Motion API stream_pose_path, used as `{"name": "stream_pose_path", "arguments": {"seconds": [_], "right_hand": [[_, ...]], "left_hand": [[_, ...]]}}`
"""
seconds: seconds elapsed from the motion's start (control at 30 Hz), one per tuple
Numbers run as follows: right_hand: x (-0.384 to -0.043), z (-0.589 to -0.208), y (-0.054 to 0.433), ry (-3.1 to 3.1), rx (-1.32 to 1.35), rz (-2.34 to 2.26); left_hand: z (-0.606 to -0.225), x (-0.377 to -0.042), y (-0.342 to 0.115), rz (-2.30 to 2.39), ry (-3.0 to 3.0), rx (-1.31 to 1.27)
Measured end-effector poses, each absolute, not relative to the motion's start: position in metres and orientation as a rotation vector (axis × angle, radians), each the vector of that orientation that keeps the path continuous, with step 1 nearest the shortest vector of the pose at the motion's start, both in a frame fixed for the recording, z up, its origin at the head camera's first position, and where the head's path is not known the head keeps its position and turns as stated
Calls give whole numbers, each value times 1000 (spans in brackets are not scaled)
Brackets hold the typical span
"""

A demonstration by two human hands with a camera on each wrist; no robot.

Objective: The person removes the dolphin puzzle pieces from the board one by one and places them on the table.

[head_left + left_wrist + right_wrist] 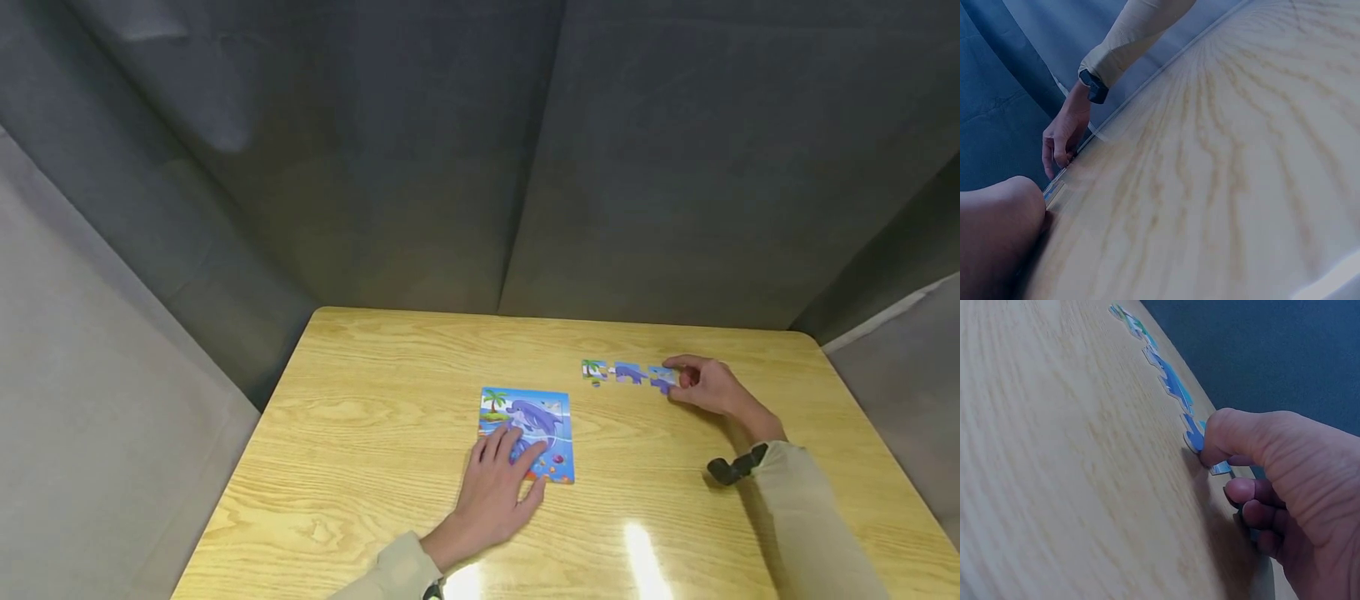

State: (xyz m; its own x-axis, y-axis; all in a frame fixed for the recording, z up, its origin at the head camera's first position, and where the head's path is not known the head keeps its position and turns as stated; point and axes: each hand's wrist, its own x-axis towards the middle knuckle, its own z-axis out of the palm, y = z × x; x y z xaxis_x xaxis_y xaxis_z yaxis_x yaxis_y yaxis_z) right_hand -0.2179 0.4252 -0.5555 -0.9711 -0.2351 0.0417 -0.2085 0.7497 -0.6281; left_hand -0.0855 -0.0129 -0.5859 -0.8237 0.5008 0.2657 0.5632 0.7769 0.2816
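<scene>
A square dolphin jigsaw puzzle (561, 467) lies on the wooden table, showing a palm tree, a dolphin and sea life. My left hand (491, 496) rests on its lower left part with fingers spread, covering some of the picture. Further right, three loose pieces lie in a row: a palm-tree piece (593, 367), a dolphin-head piece (628, 372) and a blue-and-purple puzzle piece (662, 377). My right hand (708, 387) pinches this last piece at its right edge between thumb and finger. In the right wrist view, the thumb and fingers hide part of the puzzle piece (1194, 434).
The wooden table (360, 467) has its far edge just behind the row of pieces. Dark grey curtains (420, 167) hang behind it, with lighter cloth (75, 417) at the left. Black wrist devices (738, 467) sit at the sleeves.
</scene>
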Motion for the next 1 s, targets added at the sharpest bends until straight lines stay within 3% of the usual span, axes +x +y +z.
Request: {"name": "stream_pose_path", "arguments": {"seconds": [0.27, 0.5, 1.0], "right_hand": [[-212, -560, 421, 2936, -260, -1141], [-193, -566, 376, 3050, -105, -1522], [-162, -558, 240, 2904, -717, -1487]], "left_hand": [[-587, -85, -13, -557, -2805, -836], [-585, -84, -13, -571, -2802, -839], [-586, -84, -13, -547, -2816, -846]]}}
